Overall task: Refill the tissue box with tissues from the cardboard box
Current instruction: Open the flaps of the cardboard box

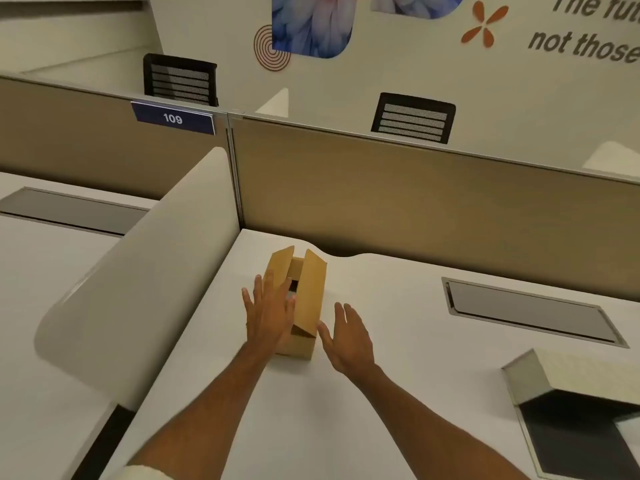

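Note:
A small brown cardboard box (308,299) stands on the white desk (381,393), its two long top flaps raised and a dark gap between them. My left hand (268,313) is spread flat, fingers apart, against the box's left flap and side. My right hand (349,336) hovers open just right of the box's near corner, thumb close to it, holding nothing. At the lower right lies a pale, dark-lined tissue box (575,407) with its lid tilted up. No tissues are visible.
A tan partition (398,188) closes off the desk's far side, with a curved white divider (145,282) on the left. A grey cable hatch (530,311) is set into the desk on the right. Two black chairs stand beyond the partition.

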`<state>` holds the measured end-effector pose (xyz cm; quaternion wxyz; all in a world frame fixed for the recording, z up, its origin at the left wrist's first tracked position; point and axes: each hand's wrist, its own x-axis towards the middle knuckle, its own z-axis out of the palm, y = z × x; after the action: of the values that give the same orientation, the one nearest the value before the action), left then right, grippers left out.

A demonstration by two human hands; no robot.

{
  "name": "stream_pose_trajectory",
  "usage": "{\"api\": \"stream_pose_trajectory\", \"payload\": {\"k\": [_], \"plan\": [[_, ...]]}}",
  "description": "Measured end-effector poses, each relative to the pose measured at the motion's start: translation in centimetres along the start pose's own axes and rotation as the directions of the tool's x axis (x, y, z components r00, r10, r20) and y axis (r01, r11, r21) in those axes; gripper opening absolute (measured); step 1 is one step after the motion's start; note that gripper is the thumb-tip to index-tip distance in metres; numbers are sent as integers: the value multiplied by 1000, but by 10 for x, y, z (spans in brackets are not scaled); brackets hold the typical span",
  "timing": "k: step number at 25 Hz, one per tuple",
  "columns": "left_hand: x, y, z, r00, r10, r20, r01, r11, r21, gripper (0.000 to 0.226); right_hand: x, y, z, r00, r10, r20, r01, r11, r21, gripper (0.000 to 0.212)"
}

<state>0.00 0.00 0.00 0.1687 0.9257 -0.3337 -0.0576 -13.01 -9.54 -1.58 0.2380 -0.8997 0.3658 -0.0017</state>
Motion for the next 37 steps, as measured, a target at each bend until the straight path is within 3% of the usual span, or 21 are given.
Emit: {"api": "stream_pose_trajectory", "payload": {"k": [3, 7, 11, 15, 18, 20, 23, 25, 27, 31, 34, 37], "plan": [[11, -20, 4, 995, -63, 79, 67, 997, -38, 57, 20, -20, 4, 999, 25, 30, -28, 993, 116, 74], [11, -33, 12, 987, -56, 150, 95, 960, -265, 57, 40, -44, 11, 999, 9, 35, -16, 982, 189, 76], [12, -44, 9, 999, -43, 30, 52, 856, -514, 49, 48, -54, 17, 1000, 13, 3, -13, 977, 214, 71], [17, -69, -2, 985, -172, -27, 93, 654, -751, 37, 49, -36, 9, 993, 92, -68, -43, 852, 521, 53], [15, -86, -5, 960, -244, -140, 64, 675, -735, 35, 44, -9, 4, 986, 119, -113, -15, 751, 660, 48], [13, -96, -6, 936, -272, -223, 61, 749, -660, 39, 41, 8, 1, 982, 113, -151, 19, 738, 675, 50], [15, -106, -8, 916, -197, -349, 100, 956, -276, 39, 36, 27, 1, 977, 64, -201, 66, 813, 578, 54], [20, -106, -10, 938, -132, -320, 141, 990, 4, 28, 36, 42, 6, 986, 26, -166, 42, 918, 394, 53], [22, -101, -10, 969, -151, -194, 176, 977, 122, 22, 37, 48, 14, 996, 58, -61, -45, 982, 184, 50], [23, -87, -9, 967, -218, -132, 229, 970, 78, 24, 44, 40, 17, 998, -16, -64, 10, 995, -95, 54], [29, -70, -9, 945, -315, -90, 316, 949, 4, 42, 56, 28, 11, 993, -43, -108, 38, 998, -48, 46], [42, -52, -7, 854, -517, 58, 518, 833, -193, 51, 65, 14, 10, 986, -143, -80, 135, 985, -105, 40]]}}
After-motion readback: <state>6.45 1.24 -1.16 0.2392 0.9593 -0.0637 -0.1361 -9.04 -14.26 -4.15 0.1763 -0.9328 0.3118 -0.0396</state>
